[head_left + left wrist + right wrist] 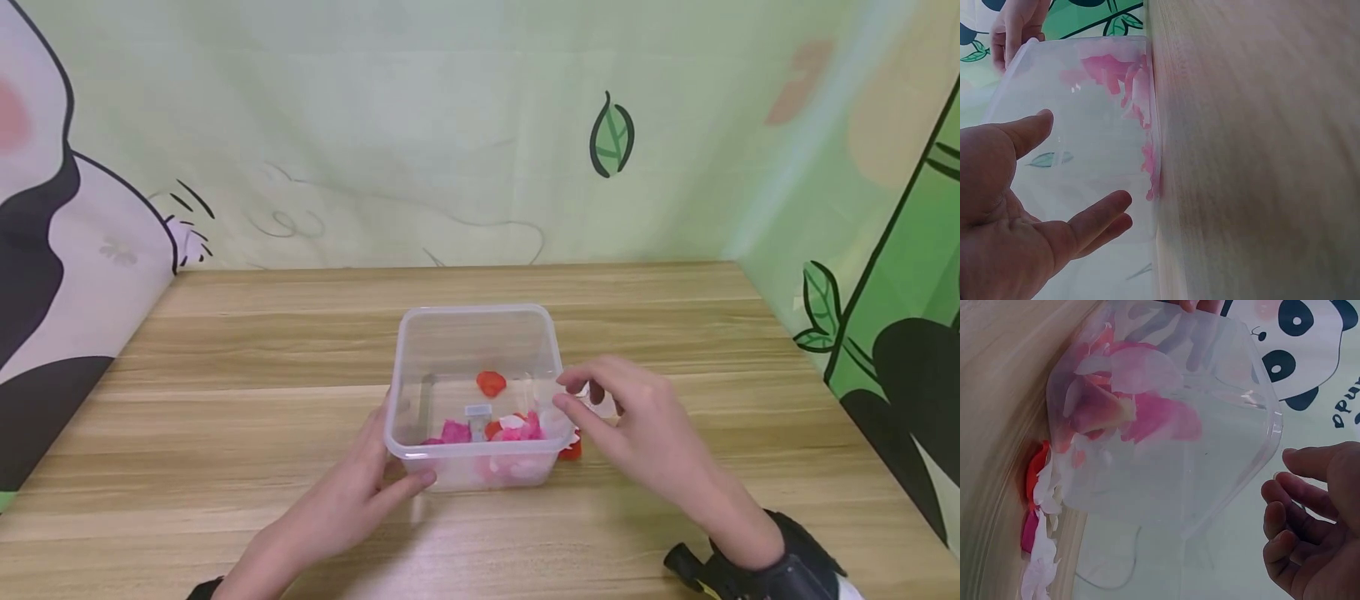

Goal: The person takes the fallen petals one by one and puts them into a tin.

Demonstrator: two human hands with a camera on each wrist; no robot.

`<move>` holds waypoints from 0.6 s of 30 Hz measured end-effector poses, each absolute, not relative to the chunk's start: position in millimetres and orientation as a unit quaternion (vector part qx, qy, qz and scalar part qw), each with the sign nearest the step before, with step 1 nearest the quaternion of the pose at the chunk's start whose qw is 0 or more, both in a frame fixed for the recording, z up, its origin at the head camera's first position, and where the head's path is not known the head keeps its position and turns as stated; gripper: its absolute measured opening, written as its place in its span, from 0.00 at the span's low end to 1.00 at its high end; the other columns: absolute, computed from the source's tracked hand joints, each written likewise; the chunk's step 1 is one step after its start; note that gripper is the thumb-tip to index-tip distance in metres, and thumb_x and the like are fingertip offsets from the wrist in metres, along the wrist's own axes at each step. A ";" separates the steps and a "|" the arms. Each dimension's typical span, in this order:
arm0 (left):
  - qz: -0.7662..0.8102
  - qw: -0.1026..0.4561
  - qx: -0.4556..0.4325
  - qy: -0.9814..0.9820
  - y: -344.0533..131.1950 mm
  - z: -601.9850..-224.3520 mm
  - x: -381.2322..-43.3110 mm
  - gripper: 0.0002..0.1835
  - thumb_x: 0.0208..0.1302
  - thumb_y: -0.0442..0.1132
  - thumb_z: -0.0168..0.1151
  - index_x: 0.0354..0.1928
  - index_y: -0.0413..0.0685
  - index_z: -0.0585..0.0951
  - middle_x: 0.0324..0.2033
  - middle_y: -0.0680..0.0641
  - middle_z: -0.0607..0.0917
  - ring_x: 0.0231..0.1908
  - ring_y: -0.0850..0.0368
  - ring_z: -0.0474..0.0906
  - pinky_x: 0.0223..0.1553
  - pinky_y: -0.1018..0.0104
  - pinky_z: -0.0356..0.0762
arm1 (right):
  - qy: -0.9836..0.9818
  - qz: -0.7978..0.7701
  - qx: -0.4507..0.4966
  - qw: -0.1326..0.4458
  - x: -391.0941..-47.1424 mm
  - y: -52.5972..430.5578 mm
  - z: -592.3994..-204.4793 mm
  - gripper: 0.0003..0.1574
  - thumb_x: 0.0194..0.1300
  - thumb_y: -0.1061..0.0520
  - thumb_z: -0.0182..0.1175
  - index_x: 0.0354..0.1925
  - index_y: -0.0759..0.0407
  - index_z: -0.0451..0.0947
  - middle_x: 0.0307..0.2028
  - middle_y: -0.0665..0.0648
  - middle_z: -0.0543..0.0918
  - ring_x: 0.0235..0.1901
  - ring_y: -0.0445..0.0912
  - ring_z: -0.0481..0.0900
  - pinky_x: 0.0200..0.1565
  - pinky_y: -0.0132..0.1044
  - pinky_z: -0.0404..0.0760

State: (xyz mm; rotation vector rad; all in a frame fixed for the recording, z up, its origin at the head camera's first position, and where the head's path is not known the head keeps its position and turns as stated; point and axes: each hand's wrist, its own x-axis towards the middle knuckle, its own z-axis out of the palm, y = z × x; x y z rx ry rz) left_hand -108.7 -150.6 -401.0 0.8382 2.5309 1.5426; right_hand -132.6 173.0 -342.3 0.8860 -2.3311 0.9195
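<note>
A clear plastic box (476,312) without a lid stands on the table, with red, pink and white petals (517,429) lying on its floor. My left hand (337,492) rests at the box's front left corner, thumb on the front and fingers along the left side. In the left wrist view, that hand's (1010,206) fingers are spread and fairly straight. Beside the right rim, my right hand (637,417) hovers with bent fingers, thumb and forefinger apart and nothing visible between them. More red, magenta and white petals (1038,531) lie outside the box, below the right hand.
The wooden table (262,433) reaches back to a printed cloth backdrop (390,125) with panda and leaf drawings. A small pale rectangular patch (477,410) shows in the box. Black bands (787,558) sit on both wrists.
</note>
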 end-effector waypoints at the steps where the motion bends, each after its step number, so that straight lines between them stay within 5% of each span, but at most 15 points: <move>1: 0.501 0.030 0.272 0.821 -150.5 -401.0 -108.6 0.56 0.71 0.35 0.67 0.83 0.66 0.36 0.71 0.45 0.63 0.61 0.44 0.75 0.57 0.56 0.80 | -0.853 0.335 0.320 0.240 -133.4 173.8 -342.4 0.13 0.59 0.65 0.75 0.42 0.55 0.86 0.33 0.42 0.81 0.31 0.38 0.74 0.26 0.28 0.72; 8: 0.491 0.029 0.266 0.829 -151.0 -401.5 -108.6 0.57 0.70 0.35 0.67 0.83 0.67 0.36 0.73 0.45 0.60 0.63 0.43 0.74 0.59 0.55 0.79 | -0.887 0.289 0.278 0.228 -144.4 180.4 -348.0 0.10 0.64 0.69 0.68 0.43 0.60 0.85 0.34 0.49 0.84 0.31 0.40 0.77 0.26 0.32 0.76; 18: 0.471 0.026 0.258 0.843 -151.8 -402.4 -107.6 0.56 0.71 0.38 0.67 0.83 0.67 0.35 0.75 0.48 0.58 0.62 0.46 0.74 0.59 0.55 0.79 | -0.953 0.129 0.271 0.034 -160.1 190.9 -367.5 0.12 0.59 0.68 0.70 0.43 0.62 0.84 0.40 0.57 0.85 0.42 0.52 0.84 0.43 0.48 0.85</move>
